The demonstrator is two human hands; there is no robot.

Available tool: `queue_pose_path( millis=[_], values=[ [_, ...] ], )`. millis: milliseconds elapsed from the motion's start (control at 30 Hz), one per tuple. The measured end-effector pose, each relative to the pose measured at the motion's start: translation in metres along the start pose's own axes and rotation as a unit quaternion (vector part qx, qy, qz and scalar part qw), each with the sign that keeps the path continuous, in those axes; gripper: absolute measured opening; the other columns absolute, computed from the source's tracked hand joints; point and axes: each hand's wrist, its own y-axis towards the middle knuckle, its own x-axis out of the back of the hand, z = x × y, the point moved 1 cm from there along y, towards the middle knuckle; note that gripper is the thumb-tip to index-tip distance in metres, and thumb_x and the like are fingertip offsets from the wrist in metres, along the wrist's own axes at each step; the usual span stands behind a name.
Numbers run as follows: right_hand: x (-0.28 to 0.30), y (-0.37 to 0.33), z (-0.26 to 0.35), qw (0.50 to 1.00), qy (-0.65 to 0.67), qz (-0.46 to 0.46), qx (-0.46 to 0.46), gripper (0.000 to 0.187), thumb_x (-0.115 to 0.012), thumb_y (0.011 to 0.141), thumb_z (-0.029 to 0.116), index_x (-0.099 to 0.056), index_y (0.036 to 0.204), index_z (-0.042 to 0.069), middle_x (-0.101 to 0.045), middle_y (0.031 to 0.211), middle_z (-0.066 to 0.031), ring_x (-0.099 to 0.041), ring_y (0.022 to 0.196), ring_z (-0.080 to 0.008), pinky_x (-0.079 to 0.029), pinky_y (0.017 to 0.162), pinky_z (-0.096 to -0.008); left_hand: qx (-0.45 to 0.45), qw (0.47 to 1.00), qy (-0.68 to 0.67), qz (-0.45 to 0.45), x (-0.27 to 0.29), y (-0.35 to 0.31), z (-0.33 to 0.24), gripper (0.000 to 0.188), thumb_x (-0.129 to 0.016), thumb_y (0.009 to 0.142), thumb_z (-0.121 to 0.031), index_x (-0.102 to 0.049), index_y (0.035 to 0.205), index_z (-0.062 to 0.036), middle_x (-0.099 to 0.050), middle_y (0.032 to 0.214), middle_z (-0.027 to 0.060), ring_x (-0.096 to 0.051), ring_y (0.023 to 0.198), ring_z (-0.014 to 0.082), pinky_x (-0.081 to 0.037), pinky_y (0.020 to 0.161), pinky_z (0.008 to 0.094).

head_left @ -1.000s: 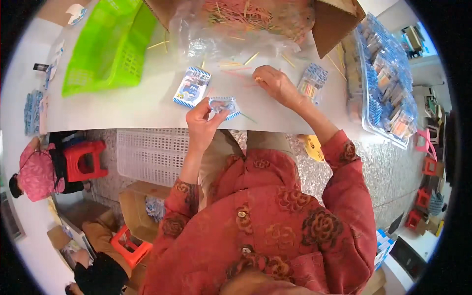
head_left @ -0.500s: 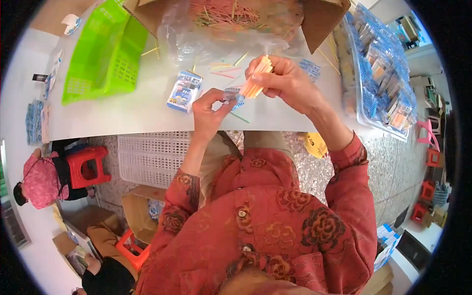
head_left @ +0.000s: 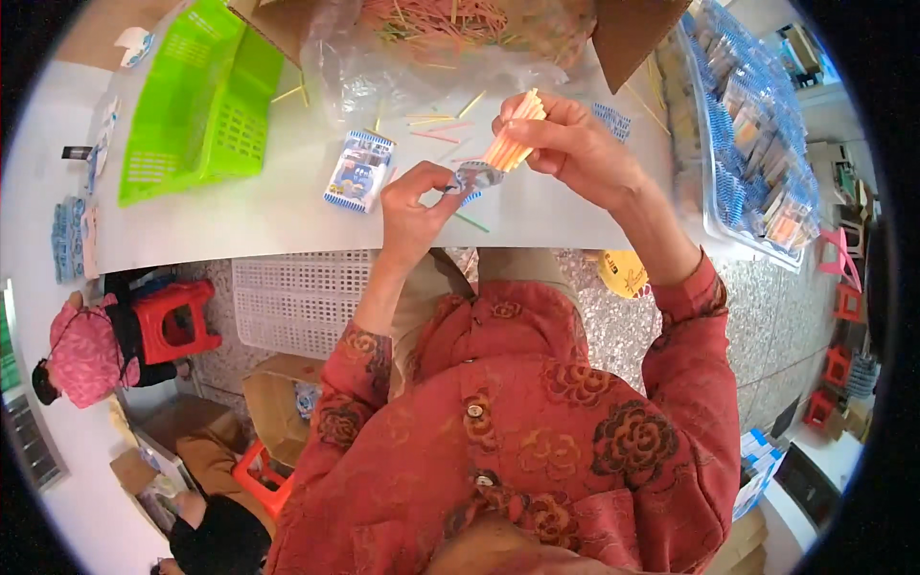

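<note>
My right hand (head_left: 575, 144) is closed around a bundle of thin pale orange and yellow sticks (head_left: 513, 134). The lower end of the bundle meets the mouth of a small blue and clear plastic packet (head_left: 476, 176); how far the sticks go in I cannot tell. Pinched between thumb and fingers, the packet is in my left hand (head_left: 418, 206). On the white table (head_left: 287, 216), left of that hand, lies a stack of flat blue-and-white packets (head_left: 360, 172). A few loose sticks (head_left: 436, 137) are scattered beyond my hands.
A cardboard box (head_left: 640, 34) with a clear liner and many coloured sticks (head_left: 450, 24) stands at the back. A green basket (head_left: 196, 115) is at left, a tub of filled packets (head_left: 757, 144) at right. Two people sit at left near a red stool (head_left: 177, 321).
My right hand has shifted slightly up and right with the stick bundle. The packet in my left hand now shows more openly beneath the sticks.
</note>
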Motion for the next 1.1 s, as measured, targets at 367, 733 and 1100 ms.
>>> queue_pose_path(
  millis=[367, 733, 1100],
  values=[
    [-0.003, -0.004, -0.005, 0.993, -0.11, -0.009, 0.036, 0.015, -0.063, 0.086, 0.019, -0.061, 0.095, 0.007, -0.059, 0.077, 0.0037, -0.036, 0.054, -0.0007, -0.028, 0.048, -0.017, -0.004, 0.999, -0.045, 0.021, -0.002, -0.002, -0.003, 0.012, -0.071, 0.067, 0.003, -0.061, 0.074, 0.0025, -0.063, 0.075, 0.0081, -0.059, 0.067, 0.0148, -0.045, 0.061, 0.0261],
    [-0.001, -0.006, -0.002, 0.989, -0.137, -0.027, 0.047, 0.015, -0.063, 0.086, 0.02, -0.062, 0.094, 0.007, -0.056, 0.073, 0.006, -0.035, 0.054, 0.0008, -0.026, 0.046, -0.0163, -0.027, 0.998, -0.029, 0.046, -0.002, -0.002, -0.014, 0.012, -0.072, 0.067, 0.003, -0.062, 0.075, 0.0027, -0.063, 0.076, 0.0093, -0.06, 0.068, 0.0168, -0.046, 0.062, 0.0276],
    [0.001, -0.01, -0.004, 0.991, -0.126, 0.005, 0.051, 0.014, -0.064, 0.086, 0.019, -0.063, 0.093, 0.007, -0.057, 0.075, 0.0065, -0.038, 0.057, 0.0008, -0.029, 0.047, -0.0164, 0.044, 0.998, -0.036, 0.018, -0.004, -0.004, -0.009, 0.013, -0.073, 0.068, 0.0, -0.061, 0.073, 0.0004, -0.063, 0.072, 0.0047, -0.057, 0.066, 0.0099, -0.044, 0.06, 0.0243]
  ],
)
